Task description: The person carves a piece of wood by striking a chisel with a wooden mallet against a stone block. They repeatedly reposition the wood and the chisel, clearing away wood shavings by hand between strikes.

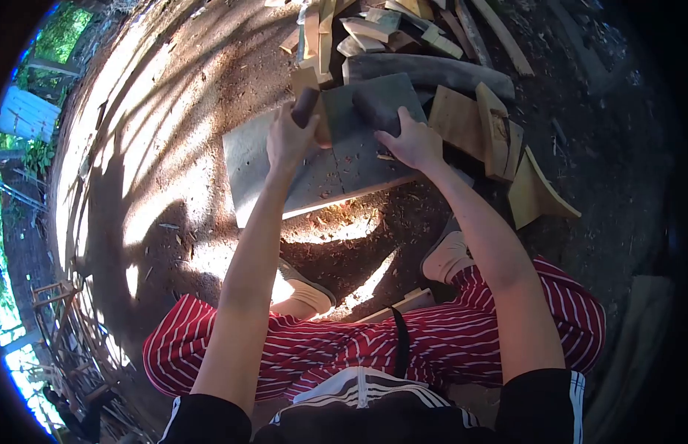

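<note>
A worn grey board (262,166) lies across the ground in front of me, with a crack and wood chips on top. Over its left part, my left hand (288,140) is closed around a short dark brown piece (305,107), whose exact kind I cannot make out. A pale wooden piece (323,118) stands or lies just beside that hand, reaching the board's far edge. My right hand (416,140) grips the near right side of a rounded dark brown block (375,111) over the board. Some of its fingers are hidden.
Cut wood offcuts (373,29) and a curved dark log (433,72) lie beyond the board. To the right are notched wooden blocks (499,140) and a curved wooden piece (536,191). My shod feet (307,292) and striped trousers (344,340) are close below the board.
</note>
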A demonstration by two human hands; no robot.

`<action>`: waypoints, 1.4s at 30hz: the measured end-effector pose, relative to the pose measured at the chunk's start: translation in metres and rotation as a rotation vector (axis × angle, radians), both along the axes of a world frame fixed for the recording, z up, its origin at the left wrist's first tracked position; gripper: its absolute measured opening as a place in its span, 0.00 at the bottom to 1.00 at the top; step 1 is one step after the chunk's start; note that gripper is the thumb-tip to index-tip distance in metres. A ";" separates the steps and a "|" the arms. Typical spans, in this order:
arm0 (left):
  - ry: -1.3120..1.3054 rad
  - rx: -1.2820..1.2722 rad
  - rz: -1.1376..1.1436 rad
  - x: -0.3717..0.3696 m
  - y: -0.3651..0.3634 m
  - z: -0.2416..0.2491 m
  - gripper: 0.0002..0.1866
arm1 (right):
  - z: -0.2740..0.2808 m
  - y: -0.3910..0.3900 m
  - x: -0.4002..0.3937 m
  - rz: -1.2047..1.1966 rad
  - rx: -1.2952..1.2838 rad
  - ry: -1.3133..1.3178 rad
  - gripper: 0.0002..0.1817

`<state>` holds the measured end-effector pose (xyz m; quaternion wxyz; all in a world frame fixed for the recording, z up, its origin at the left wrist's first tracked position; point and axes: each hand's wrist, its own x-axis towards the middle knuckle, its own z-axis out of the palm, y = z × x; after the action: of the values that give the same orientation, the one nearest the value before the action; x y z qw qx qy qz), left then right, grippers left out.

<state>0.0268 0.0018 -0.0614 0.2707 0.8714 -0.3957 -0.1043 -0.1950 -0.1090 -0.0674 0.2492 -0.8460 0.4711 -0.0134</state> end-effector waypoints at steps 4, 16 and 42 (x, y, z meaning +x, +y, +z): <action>-0.032 -0.013 -0.045 -0.010 -0.003 0.007 0.34 | 0.002 0.004 0.001 0.002 -0.036 0.032 0.37; 0.023 0.087 -0.101 -0.037 -0.032 0.007 0.37 | -0.001 0.003 0.000 -0.132 0.024 -0.008 0.40; 0.618 -0.802 0.189 -0.013 0.026 0.098 0.14 | -0.002 0.007 0.001 -0.090 -0.043 -0.031 0.39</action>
<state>0.0141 0.0276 0.0362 0.6959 0.6596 -0.2259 -0.1721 -0.1944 -0.1017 -0.0697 0.2374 -0.8289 0.5043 -0.0476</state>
